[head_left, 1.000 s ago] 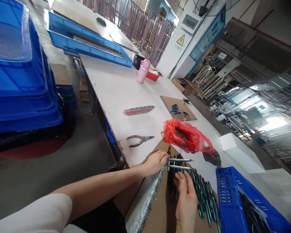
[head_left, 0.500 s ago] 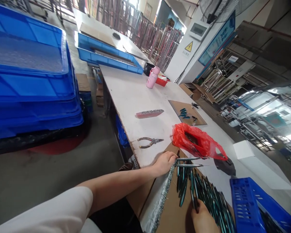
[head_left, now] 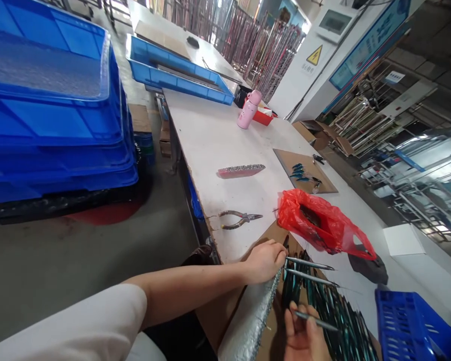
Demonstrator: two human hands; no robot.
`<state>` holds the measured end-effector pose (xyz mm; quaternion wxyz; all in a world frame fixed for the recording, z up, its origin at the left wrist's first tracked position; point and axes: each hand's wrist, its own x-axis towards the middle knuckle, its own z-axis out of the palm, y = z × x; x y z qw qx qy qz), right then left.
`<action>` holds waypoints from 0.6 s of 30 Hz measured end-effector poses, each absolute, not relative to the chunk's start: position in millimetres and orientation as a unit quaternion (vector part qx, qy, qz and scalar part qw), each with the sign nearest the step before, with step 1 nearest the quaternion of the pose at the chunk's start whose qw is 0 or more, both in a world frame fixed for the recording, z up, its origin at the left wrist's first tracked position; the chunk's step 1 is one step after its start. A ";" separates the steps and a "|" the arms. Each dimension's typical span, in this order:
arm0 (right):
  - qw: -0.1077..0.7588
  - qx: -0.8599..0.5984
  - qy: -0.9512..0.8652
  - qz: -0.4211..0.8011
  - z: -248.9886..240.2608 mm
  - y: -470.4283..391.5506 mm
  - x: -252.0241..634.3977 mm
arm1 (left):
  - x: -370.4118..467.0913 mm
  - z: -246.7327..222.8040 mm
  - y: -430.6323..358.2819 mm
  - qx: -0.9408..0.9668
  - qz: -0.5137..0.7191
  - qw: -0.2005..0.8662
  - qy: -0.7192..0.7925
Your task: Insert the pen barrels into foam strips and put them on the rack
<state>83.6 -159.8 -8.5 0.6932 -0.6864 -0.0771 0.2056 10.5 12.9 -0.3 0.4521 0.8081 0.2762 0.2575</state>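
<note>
Gleaming dark teal, nearly black in places, over the crowded slim pieces; looking silver-grey on two separate slim pieces. Shining silver along the padded bar, with speckling down one edge. Showing brown on the cardboard and off-white across the tabletop. Glowing bright red on the plastic bag. Pairing pink with speckled silver-grey on the short strip, repeating pink, lightly marked, on the bottle. Spreading deep blue over the stacked trays and slotted basket, paler blue along the long tray, black on yellow over the warning sign
</note>
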 end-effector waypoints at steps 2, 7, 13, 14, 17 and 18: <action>0.728 -0.639 -0.041 0.244 -3.0 -136.1 70.3 | 9.8 0.3 13.0 0.810 0.252 0.451 0.278; 0.746 -0.603 0.020 0.282 3.9 -113.0 56.5 | 9.4 -0.6 12.7 0.810 0.257 0.450 0.276; 0.735 -0.617 0.030 0.279 -4.8 -117.9 61.7 | 10.1 -1.8 12.3 0.810 0.254 0.453 0.274; 0.737 -0.615 0.039 0.279 -5.3 -117.6 62.4 | 10.0 -1.4 12.5 0.810 0.253 0.453 0.274; 0.740 -0.605 0.064 0.287 -5.7 -115.5 64.2 | 9.3 0.3 13.3 0.810 0.249 0.453 0.276; 0.741 -0.602 0.064 0.291 -6.0 -115.0 64.9 | 9.0 0.8 13.5 0.810 0.248 0.453 0.277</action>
